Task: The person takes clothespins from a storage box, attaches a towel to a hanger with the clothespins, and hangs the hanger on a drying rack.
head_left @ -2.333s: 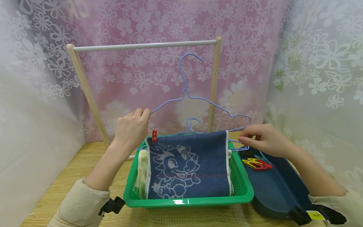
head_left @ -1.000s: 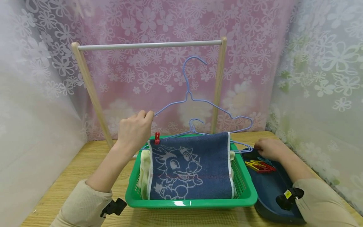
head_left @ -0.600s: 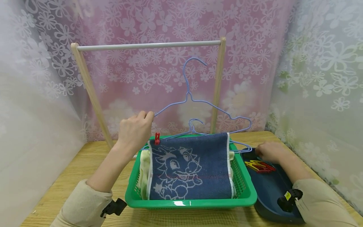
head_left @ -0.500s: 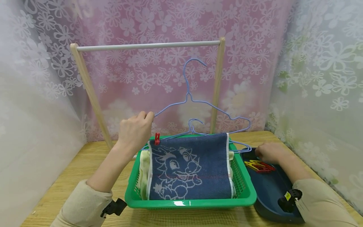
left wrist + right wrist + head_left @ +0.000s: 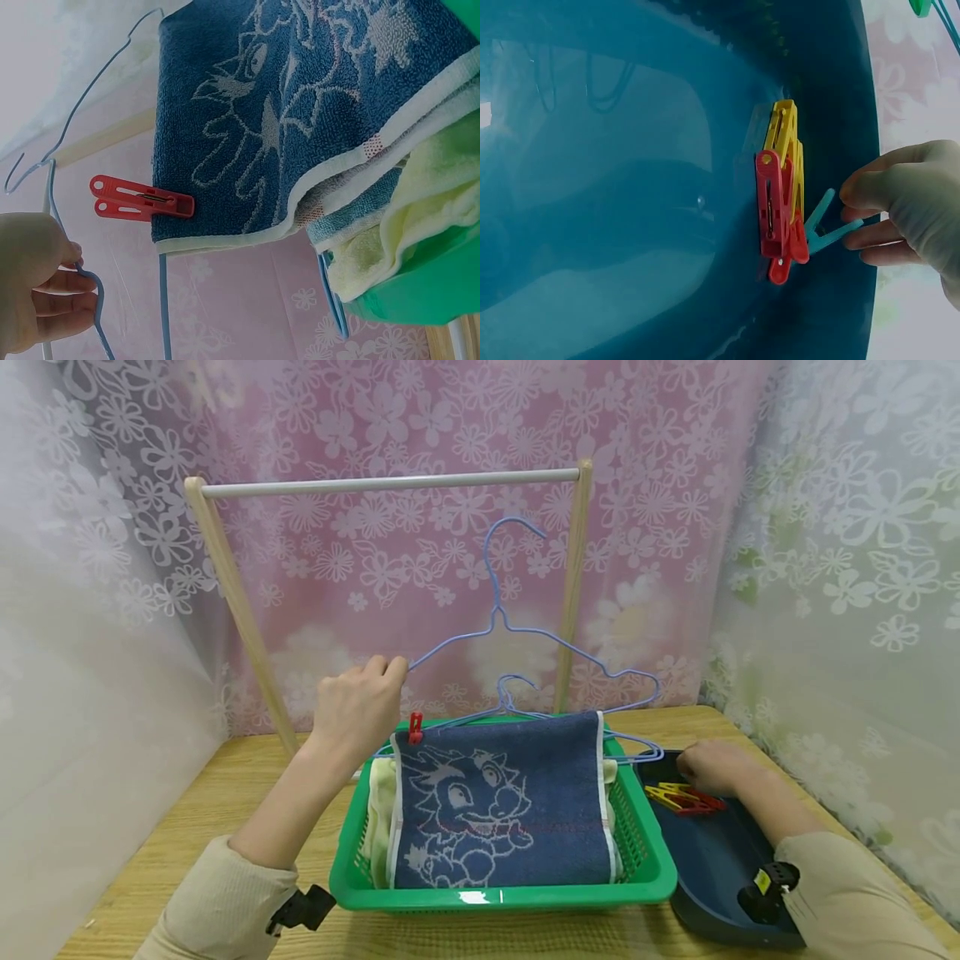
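My left hand (image 5: 360,706) grips the left shoulder of a thin blue wire hanger (image 5: 487,631), its hook upright. A navy towel (image 5: 555,793) with a pale cartoon figure drapes over the hanger's lower bar. One red clothespin (image 5: 142,199) clips the towel's upper left corner, seen in the left wrist view. My right hand (image 5: 723,767) reaches into the back of the dark blue tray (image 5: 720,868). In the right wrist view its bent fingertips are right at the spread handles of a light blue clothespin (image 5: 825,229); I cannot tell whether they pinch it.
Yellow clothespins (image 5: 781,127) and red clothespins (image 5: 772,206) lie beside the light blue one. The green basket (image 5: 502,897) holds a pale yellow cloth (image 5: 381,810). More blue hangers (image 5: 637,756) lie over its back. Behind stands a wooden rack with a white bar (image 5: 390,483).
My right hand has left the hanger's right end and gone down to the tray, with small shifts there lately. My left hand keeps its grip; the hanger and towel have barely moved.
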A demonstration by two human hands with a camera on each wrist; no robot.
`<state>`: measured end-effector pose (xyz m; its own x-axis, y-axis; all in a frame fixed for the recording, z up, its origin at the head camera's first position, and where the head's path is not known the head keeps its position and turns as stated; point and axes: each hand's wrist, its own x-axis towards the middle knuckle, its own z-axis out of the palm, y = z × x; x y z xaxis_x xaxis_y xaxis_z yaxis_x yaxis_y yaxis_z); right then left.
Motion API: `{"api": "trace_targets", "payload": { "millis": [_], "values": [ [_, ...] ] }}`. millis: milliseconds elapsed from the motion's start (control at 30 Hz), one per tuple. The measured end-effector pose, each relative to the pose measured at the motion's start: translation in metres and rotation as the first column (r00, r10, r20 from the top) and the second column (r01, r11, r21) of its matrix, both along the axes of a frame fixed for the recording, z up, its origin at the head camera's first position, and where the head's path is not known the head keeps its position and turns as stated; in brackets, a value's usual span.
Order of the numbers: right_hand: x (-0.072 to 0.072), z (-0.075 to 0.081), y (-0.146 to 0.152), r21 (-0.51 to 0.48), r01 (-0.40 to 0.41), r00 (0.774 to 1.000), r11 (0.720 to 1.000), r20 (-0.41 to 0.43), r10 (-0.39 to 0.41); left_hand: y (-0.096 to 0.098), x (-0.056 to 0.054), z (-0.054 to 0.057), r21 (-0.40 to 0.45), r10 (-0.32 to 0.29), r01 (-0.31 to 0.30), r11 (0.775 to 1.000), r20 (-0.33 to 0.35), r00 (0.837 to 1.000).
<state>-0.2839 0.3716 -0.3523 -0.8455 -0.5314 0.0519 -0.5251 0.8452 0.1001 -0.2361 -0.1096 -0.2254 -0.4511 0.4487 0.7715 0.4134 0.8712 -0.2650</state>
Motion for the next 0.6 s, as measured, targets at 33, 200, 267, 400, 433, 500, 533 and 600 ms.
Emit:
{"api": "trace_targets", "payload": {
  "millis": [33, 200, 267, 400, 433, 500, 533, 600],
  "values": [
    [0.0004, 0.0003, 0.0006, 0.001, -0.008, 1.0, 1.0, -0.008, 0.008, 0.0001, 0.0001, 0.0001, -0.001, 0.001, -0.001, 1.0, 0.003, 1.0],
    [0.0017, 0.0013, 0.0041, 0.001, -0.023, 0.999, 1.0, -0.045, 0.023, 0.0, 0.0006, 0.0003, -0.006, 0.006, -0.006, 1.0, 0.024, 1.0],
    [0.0015, 0.002, 0.0047, -0.002, -0.016, 0.998, 1.0, -0.054, 0.016, -0.0003, 0.0007, 0.0004, -0.009, 0.008, -0.008, 1.0, 0.031, 0.999],
    [0.0007, 0.0041, 0.0046, 0.005, 0.001, 0.997, 1.0, -0.081, -0.001, -0.0001, 0.0006, 0.0003, -0.01, 0.01, -0.009, 1.0, 0.038, 0.999],
    [0.0009, 0.0049, 0.0044, 0.006, 0.006, 0.996, 1.0, -0.093, -0.005, 0.0001, 0.0006, 0.0003, -0.009, 0.01, -0.009, 1.0, 0.038, 0.999],
    [0.0017, 0.0061, 0.0046, 0.007, 0.009, 0.992, 1.0, -0.124, -0.008, 0.0004, 0.0005, 0.0002, -0.009, 0.01, -0.01, 1.0, 0.038, 0.999],
    [0.0023, 0.0066, 0.0049, 0.005, 0.01, 0.99, 1.0, -0.142, -0.009, 0.0005, 0.0005, 0.0003, -0.009, 0.011, -0.01, 1.0, 0.04, 0.999],
    [0.0041, 0.0075, 0.0053, -0.004, 0.004, 0.984, 1.0, -0.178, -0.005, 0.0006, 0.0005, 0.0003, -0.012, 0.011, -0.011, 1.0, 0.045, 0.999]
  ]
}}
